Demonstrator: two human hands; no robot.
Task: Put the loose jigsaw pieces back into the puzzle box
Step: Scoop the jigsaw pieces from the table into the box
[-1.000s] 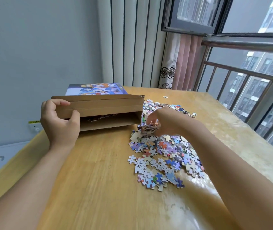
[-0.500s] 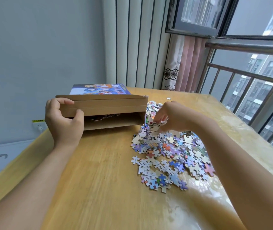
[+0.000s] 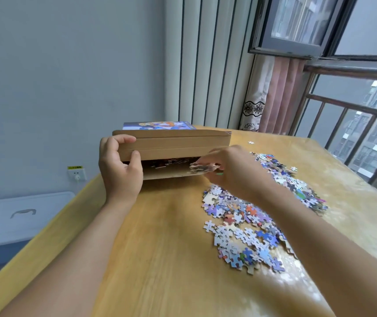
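1. Since the earlier frame the right hand [image 3: 226, 172] has left the loose jigsaw pieces [image 3: 247, 227] and travelled to the mouth of the puzzle box [image 3: 173, 145], pinching a clump of pieces [image 3: 202, 168].
2. The left hand [image 3: 120, 170] grips the lid edge, fingers over the top and thumb beneath, propping the box open.
3. Advice: push the clump well inside before letting go; keep the lid raised.
4. Contents: some pieces lie inside, just beyond the right fingertips; their number cannot be told.
5. Most of the pieces lie on the worktop [image 3: 160, 259], beneath and behind the right wrist.
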